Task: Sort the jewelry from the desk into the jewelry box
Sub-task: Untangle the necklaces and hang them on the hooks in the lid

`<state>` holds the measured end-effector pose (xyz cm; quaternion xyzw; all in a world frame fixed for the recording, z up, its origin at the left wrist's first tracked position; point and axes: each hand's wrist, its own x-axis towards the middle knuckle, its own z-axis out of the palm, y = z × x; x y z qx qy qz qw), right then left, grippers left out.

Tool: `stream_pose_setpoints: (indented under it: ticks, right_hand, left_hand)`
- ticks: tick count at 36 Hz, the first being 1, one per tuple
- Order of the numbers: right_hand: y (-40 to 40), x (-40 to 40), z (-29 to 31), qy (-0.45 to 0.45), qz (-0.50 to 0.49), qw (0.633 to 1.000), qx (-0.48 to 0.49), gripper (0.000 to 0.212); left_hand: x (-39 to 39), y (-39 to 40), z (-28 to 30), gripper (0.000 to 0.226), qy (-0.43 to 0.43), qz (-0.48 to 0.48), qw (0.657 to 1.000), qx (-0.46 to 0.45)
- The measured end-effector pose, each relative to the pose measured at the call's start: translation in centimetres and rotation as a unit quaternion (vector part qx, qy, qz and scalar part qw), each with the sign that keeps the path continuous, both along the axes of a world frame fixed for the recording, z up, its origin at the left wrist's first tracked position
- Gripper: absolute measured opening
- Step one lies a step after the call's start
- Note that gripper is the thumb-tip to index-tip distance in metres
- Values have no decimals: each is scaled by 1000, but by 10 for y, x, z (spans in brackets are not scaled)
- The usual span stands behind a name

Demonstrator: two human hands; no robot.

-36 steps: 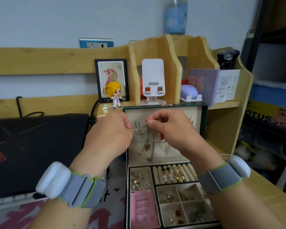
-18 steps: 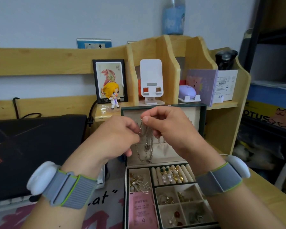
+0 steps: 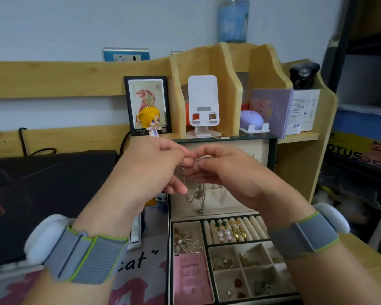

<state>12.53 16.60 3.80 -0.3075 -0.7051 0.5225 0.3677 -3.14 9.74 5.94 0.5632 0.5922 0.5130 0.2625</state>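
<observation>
With the fingers of our left hand and right hand pinching a chain necklace before the jewelry box lid, we judge sorting nearly done: trays look filled, this piece unplaced.

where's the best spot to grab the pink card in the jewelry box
Take the pink card by its near short edge, coming from above at the front of the box. It lies flat in the narrow left compartment, whose walls hem in its long sides, and tangled jewelry crowds the far end.
</observation>
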Motion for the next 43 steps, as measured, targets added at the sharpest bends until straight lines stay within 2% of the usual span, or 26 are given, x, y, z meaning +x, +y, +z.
stream_pose_setpoints:
  ticks: [3,10,12,14,18,23,26,30,32,34,36,38,43]
  right_hand:
    - [1,-1,-1,-10,15,1000,-8,33]
    - [5,-5,-13,-15,55,998,-7,44]
    - [6,-7,-15,3,47,999,-5,41]
    - [8,-6,-14,8,14,1000,15,29]
    - [12,-6,-15,-47,-86,991,93,7]
    - [18,-12,-21,-36,-153,978,138,10]
    - [18,-16,-22,14,-165,977,136,12]
    - [21,-18,-25,45,-169,975,138,12]
    - [20,-19,-25,50,-145,978,138,13]
    - [19,-19,-25,58,-122,981,137,14]
    - [18,-19,-23,61,-116,981,140,13]
    - [17,-19,-21,72,-117,981,134,15]
    - [17,-19,-23,61,-122,984,119,15]
  left_hand:
    - [0,5,-4,15,48,15,999,-3]
    - [-4,13,-12,7,81,57,995,29]
    - [-6,13,-11,4,97,81,991,43]
    - [-9,14,-11,7,126,109,985,51]
    - [-15,17,-16,15,190,148,969,54]
    - [-15,18,-23,21,308,167,936,13]
    - [-14,14,-23,22,331,155,931,-10]
    - [-12,16,-19,18,326,128,936,-33]
    - [-10,18,-18,15,298,100,949,-29]
    - [-9,20,-18,24,264,66,962,-19]
    - [-8,21,-17,17,240,49,969,-10]
    - [-7,22,-17,11,220,52,974,-4]
    - [-9,25,-24,20,206,62,977,-1]
